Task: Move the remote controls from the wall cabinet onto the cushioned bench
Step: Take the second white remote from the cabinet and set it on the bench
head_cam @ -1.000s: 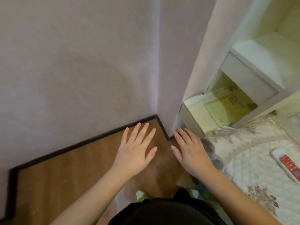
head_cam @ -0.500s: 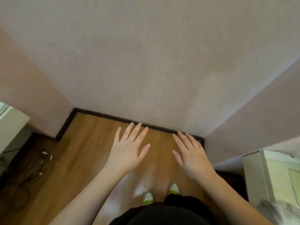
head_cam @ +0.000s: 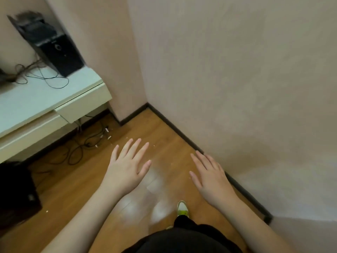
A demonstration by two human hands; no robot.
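Brown wood-plank floor point(head_cam: 76, 194) across the lower half, with pale glare patches near the middle and small white specks scattered about. Left hand point(head_cam: 125, 167) out over the floor, palm down, fingers point(head_cam: 134, 146) straight and spread, gripping nothing. Right hand point(head_cam: 209, 177) the same: palm down, fingers point(head_cam: 201, 158) straight and a little apart, holding nothing, close beside the dark baseboard point(head_cam: 184, 134). Both forearms bare, reaching forward from the bottom edge. Between the arms, black clothing point(head_cam: 182, 238) low in the frame, and one white-and-yellow shoe point(head_cam: 182, 209) on the floor just above it.

Plain pinkish wall point(head_cam: 237, 70) filling the right and top, turning a corner at the centre, the baseboard following along its foot. At upper left, a white counter point(head_cam: 36, 99) with a drawer front point(head_cam: 85, 105) standing slightly proud of it. On the counter, against the wall, a black speaker point(head_cam: 54, 46), somewhat blurred, with thin dark cables point(head_cam: 45, 79) looped beside it. More cables point(head_cam: 82, 147) tangled on the floor under the counter. Dark box-like object point(head_cam: 16, 190) on the floor at the left edge; cannot tell what it is.

No remote control, wall cabinet or cushioned bench within this view, so cannot tell where the remotes lie.
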